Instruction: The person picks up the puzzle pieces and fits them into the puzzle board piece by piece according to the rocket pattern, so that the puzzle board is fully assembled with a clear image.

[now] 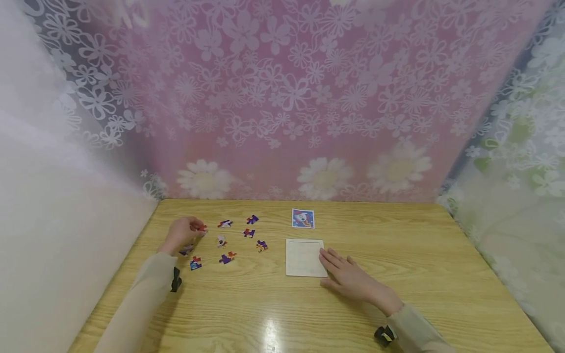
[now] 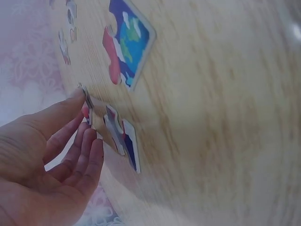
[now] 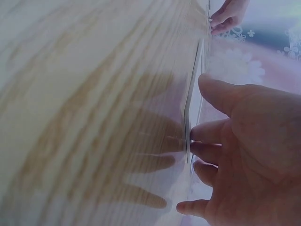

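Observation:
At the left of the table, my left hand (image 1: 182,234) pinches a red jigsaw piece (image 1: 202,228) between thumb and fingers; in the left wrist view the piece (image 2: 88,106) appears edge-on. Just below that hand lies a grey and purple piece (image 1: 186,250), partly hidden by it. A blue, green and red corner piece (image 1: 195,264) is close by. My right hand (image 1: 348,277) lies with fingers extended, touching the right edge of a square white puzzle tray (image 1: 303,260). From the right wrist, the tray (image 3: 194,101) looks like a thin slab beside the fingertips.
Several more pieces lie scattered left of the tray, among them a purple one (image 1: 252,219), a white one (image 1: 221,241) and a purple-orange one (image 1: 227,258). A small picture card (image 1: 303,218) with a white cartoon figure lies behind the tray. Flowered curtain (image 1: 282,98) hangs behind the table.

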`<state>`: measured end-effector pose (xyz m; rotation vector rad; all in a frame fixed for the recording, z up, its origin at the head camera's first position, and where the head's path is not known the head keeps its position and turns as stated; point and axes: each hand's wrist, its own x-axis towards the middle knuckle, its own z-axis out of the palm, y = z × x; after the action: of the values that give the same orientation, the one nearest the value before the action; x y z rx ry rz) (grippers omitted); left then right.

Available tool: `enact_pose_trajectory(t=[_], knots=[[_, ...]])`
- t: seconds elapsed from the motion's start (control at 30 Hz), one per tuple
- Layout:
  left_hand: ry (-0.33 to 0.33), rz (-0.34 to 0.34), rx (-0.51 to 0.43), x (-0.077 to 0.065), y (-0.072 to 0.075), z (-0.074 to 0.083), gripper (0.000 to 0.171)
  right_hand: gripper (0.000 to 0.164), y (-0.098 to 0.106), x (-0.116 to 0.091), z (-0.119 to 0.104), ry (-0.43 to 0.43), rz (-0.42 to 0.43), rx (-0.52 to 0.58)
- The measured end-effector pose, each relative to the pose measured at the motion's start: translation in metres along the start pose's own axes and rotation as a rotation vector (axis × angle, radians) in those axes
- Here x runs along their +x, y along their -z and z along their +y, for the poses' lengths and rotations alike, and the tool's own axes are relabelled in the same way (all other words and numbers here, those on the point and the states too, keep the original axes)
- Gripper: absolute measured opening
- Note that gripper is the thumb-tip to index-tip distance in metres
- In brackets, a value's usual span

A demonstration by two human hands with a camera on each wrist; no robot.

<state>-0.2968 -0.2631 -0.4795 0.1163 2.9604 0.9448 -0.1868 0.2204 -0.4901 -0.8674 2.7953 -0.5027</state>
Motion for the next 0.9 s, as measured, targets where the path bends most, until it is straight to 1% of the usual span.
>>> enact_pose_trajectory(t=[0.13, 0.3, 0.37, 0.4, 0.57, 0.73, 0.8, 0.9], knots=[[0.004, 0.013, 0.019, 0.002, -0.001, -0.004, 0.033, 0.069, -0.002, 0.001, 0.000, 0.004, 0.000, -0.015], [0.025, 0.012, 0.019, 0.003, -0.001, -0.005, 0.032, 0.069, -0.001, 0.001, -0.002, 0.006, 0.008, -0.023], [0.015, 0.015, 0.021, 0.003, -0.002, -0.006, 0.030, 0.069, 0.000, 0.001, -0.003, 0.004, 0.011, -0.020], [-0.002, 0.019, 0.028, 0.004, -0.002, -0.006, 0.028, 0.069, 0.001, 0.000, -0.003, 0.006, 0.014, -0.020], [-0.041, 0.050, 0.023, 0.006, -0.001, -0.007, 0.013, 0.069, 0.003, -0.001, -0.005, 0.006, 0.017, -0.021], [-0.045, 0.093, -0.054, 0.007, 0.003, 0.001, 0.013, 0.068, 0.005, -0.002, -0.005, -0.002, 0.004, -0.022], [-0.060, 0.106, -0.071, 0.007, 0.005, 0.006, 0.013, 0.068, 0.005, -0.002, -0.004, -0.001, -0.003, -0.035], [-0.087, 0.108, -0.080, 0.007, 0.007, 0.016, 0.015, 0.068, 0.004, -0.002, -0.004, 0.002, -0.007, -0.056]])
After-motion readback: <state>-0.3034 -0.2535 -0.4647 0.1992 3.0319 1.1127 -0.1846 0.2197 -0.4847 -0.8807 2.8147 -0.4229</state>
